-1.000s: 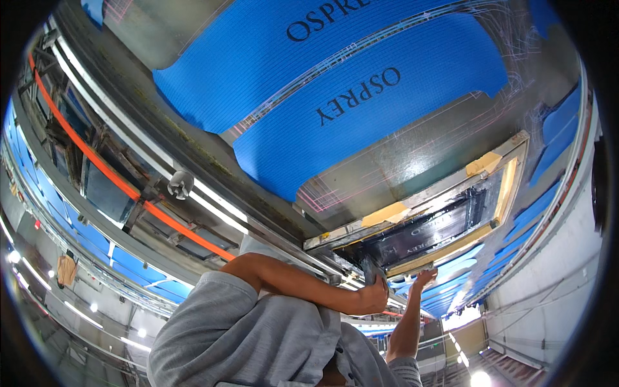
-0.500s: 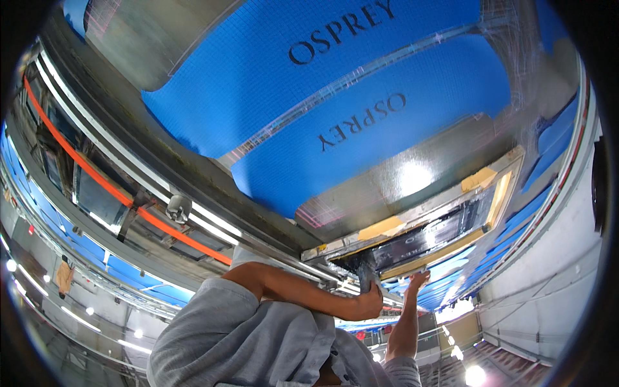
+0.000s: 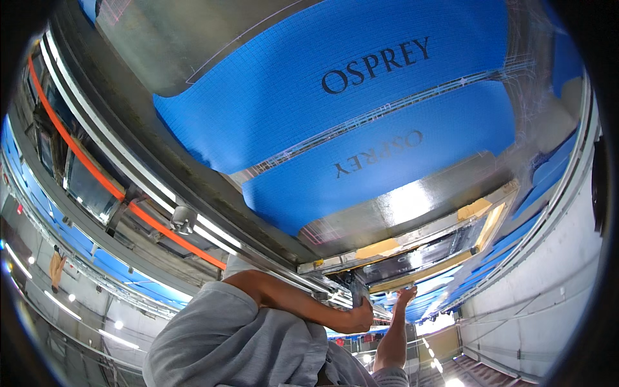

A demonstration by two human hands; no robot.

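Head view has the left hand closed around the near end of a dark flat tool, with no gap visible between fingers and palm. From that hand the tool runs away toward the far side, leaning slightly left, and its far end meets the dark left end of a long frame. Whether its edge presses on the surface there is too small to tell.

The frame lies beyond the left hand and to its right, its long axis slanting from the near left to the far right, so the tool sits across that length rather than along it. Inside the frame is a glossy black panel.

The right hand is at the frame's tan near rail, toward the left half of it; how far its fingers are bent, and whether they grip the wood, I cannot tell. The left hand is the nearer one to the frame's left end, the right hand to the near rail.

Past the frame, blue panels with dark lettering lie flat on the grey counter.
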